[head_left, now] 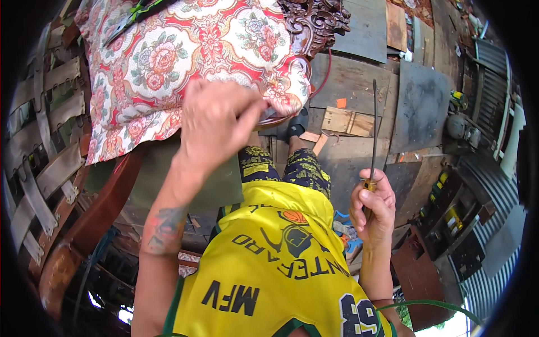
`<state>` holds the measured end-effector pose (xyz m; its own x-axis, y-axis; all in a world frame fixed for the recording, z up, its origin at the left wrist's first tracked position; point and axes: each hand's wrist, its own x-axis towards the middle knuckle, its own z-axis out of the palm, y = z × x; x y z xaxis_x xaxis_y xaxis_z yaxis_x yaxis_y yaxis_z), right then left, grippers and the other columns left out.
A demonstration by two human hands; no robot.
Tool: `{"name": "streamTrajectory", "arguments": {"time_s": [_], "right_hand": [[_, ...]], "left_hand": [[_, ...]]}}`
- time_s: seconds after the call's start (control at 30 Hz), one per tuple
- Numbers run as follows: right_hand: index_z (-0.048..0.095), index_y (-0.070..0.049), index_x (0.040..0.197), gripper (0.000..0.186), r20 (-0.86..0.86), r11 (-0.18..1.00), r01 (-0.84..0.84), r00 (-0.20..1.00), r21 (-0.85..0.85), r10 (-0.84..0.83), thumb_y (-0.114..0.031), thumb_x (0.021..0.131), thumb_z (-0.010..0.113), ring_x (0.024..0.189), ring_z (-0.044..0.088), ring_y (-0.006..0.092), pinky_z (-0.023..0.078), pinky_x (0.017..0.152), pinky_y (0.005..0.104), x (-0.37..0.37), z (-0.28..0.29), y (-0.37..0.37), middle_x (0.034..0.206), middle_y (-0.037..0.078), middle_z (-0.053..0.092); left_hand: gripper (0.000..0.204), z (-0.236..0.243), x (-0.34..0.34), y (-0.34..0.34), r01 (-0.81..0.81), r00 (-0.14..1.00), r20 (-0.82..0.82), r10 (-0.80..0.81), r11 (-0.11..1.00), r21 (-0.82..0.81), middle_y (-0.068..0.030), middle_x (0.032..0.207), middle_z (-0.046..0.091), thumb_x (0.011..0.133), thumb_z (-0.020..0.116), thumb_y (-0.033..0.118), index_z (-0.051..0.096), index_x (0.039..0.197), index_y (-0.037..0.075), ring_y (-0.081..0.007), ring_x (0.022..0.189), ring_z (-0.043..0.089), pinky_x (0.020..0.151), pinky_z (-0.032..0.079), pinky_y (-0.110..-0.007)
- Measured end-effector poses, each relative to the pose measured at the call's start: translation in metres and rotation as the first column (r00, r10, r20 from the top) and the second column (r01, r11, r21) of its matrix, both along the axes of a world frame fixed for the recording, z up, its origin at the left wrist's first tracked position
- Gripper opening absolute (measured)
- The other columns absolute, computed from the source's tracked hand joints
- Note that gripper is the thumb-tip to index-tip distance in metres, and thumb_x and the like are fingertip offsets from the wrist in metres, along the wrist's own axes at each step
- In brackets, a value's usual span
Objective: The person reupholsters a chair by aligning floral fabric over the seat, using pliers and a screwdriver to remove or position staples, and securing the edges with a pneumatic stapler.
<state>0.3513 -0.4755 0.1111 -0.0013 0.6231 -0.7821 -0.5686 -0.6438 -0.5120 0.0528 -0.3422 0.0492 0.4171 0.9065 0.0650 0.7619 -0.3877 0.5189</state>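
A seat pad covered in red and cream floral upholstery fabric lies in front of me. My left hand is over its near edge, fingers curled in and thumb pointing right toward the fabric's rounded corner. The fingertips are blurred and partly hidden, so what they grip cannot be made out. In my right hand, held apart from the pad, a screwdriver stands with its long thin shaft upward and its yellowish handle inside my closed fingers. Pliers with green and black handles rest on the fabric at the far left.
Carved dark wood borders the pad at the far right. Left of it stands a wooden frame with woven straps. Boards and dark sheets cover the floor to the right, near a shelf with bottles.
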Motion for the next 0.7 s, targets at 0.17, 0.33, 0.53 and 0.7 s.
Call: {"name": "streamTrajectory", "arguments": {"time_s": [0.17, 0.33, 0.53, 0.7], "right_hand": [[0.063, 0.0, 0.132, 0.034, 0.178, 0.979, -0.198, 0.963, -0.038, 0.202, -0.024, 0.109, 0.053, 0.042, 0.04, 0.0045, 0.029, 0.039, 0.0196, -0.034, 0.019, 0.016, 0.071, 0.005, 0.06], [0.064, 0.003, 0.131, 0.035, 0.206, 0.955, -0.282, 0.933, -0.094, 0.295, -0.022, 0.11, 0.052, 0.046, 0.048, 0.008, 0.037, 0.042, 0.0221, -0.053, 0.028, 0.017, 0.072, 0.006, 0.062], [0.065, 0.003, 0.127, 0.028, 0.235, 0.941, -0.302, 0.914, -0.151, 0.331, -0.015, 0.107, 0.058, 0.055, 0.059, 0.0094, 0.042, 0.044, 0.022, -0.063, 0.034, 0.022, 0.076, 0.005, 0.065], [0.066, 0.002, 0.126, 0.028, 0.22, 0.895, -0.359, 0.881, -0.264, 0.418, -0.017, 0.106, 0.062, 0.052, 0.058, 0.0069, 0.037, 0.04, 0.02, -0.051, 0.032, 0.044, 0.079, 0.004, 0.067]], "left_hand": [[0.018, -0.03, -0.01, -0.037, 0.013, 0.984, 0.173, -0.032, 0.994, 0.112, -0.0007, 0.087, 0.065, 0.081, 0.084, 0.012, 0.073, 0.095, 0.011, -0.0218, 0.079, 0.06, 0.077, 0.045, -0.039], [0.028, -0.035, -0.007, -0.041, -0.025, 0.981, 0.193, -0.007, 0.986, 0.164, -0.002, 0.085, 0.063, 0.082, 0.084, 0.016, 0.074, 0.107, 0.01, -0.0235, 0.079, 0.059, 0.077, 0.044, -0.039], [0.059, -0.032, -0.001, -0.046, -0.062, 0.998, 0.031, 0.06, 0.996, 0.06, -0.0031, 0.089, 0.056, 0.079, 0.087, 0.025, 0.067, 0.132, 0.008, -0.0249, 0.083, 0.055, 0.079, 0.043, -0.041], [0.061, -0.024, 0.005, -0.052, -0.142, 0.989, -0.032, 0.142, 0.99, 0.001, -0.007, 0.104, 0.056, 0.075, 0.089, 0.026, 0.067, 0.13, 0.011, -0.0274, 0.093, 0.054, 0.084, 0.043, -0.042]]}}
